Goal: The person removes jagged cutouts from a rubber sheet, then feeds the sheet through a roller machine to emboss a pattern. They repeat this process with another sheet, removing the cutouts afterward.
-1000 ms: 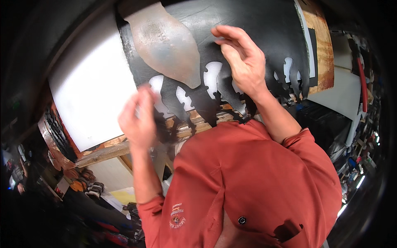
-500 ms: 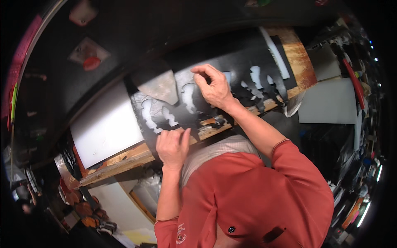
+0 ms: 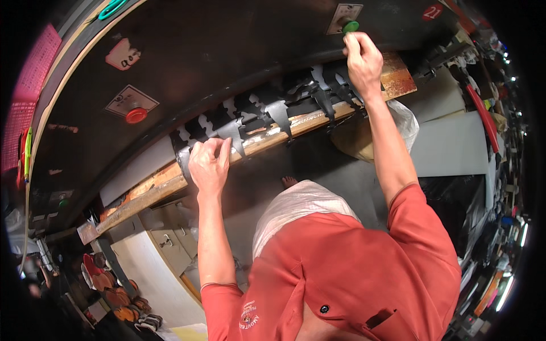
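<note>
A black sheet with several cut-out shapes (image 3: 278, 113) lies on the wood-edged bench, its strips hanging over the near edge. At the sheet's left part, my left hand (image 3: 210, 165) is closed on its near edge, thumb raised. My right hand (image 3: 364, 62) is reached far out, fingers curled into a loose fist, with nothing seen in it. Its knuckles are right at a green push button (image 3: 350, 26) on the dark machine beam (image 3: 239, 45); whether they press it cannot be told. The beam hides the far part of the sheet.
A red push button (image 3: 136, 115) sits on the beam's left. A white board (image 3: 139, 176) lies on the bench (image 3: 142, 196) left of the sheet. A clear plastic bag (image 3: 404, 122) hangs at the bench's right. Pale panels (image 3: 449, 145) stand farther right.
My right hand has gone from above the sheet up and right to the green button. The left hand has shifted up and left. The grey plate over the sheet is out of sight; the beam covers more.
</note>
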Action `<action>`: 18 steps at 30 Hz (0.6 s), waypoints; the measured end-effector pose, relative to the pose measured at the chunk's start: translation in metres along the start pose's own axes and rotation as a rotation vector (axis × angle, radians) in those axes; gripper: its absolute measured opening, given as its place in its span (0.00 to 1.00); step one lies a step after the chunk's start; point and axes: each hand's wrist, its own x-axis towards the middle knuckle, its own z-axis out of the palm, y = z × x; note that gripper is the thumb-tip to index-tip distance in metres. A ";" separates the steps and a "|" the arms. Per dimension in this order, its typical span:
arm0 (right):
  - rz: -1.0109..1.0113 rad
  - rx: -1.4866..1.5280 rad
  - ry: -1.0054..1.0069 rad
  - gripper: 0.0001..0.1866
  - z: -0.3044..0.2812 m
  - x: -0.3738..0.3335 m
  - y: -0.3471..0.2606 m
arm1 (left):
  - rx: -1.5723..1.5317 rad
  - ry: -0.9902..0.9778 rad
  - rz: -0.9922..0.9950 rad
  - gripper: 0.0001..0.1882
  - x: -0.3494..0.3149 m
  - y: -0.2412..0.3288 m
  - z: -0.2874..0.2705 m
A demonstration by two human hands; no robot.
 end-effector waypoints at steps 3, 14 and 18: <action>0.187 0.062 -0.025 0.09 0.002 -0.054 0.007 | 0.012 -0.020 -0.006 0.09 0.001 0.001 0.000; -0.121 -0.286 -0.476 0.11 0.027 -0.109 0.018 | 0.071 -0.053 -0.047 0.12 0.001 0.000 0.001; -0.042 -0.315 -0.502 0.13 0.025 -0.114 0.018 | 0.073 -0.041 -0.036 0.11 -0.001 -0.001 0.002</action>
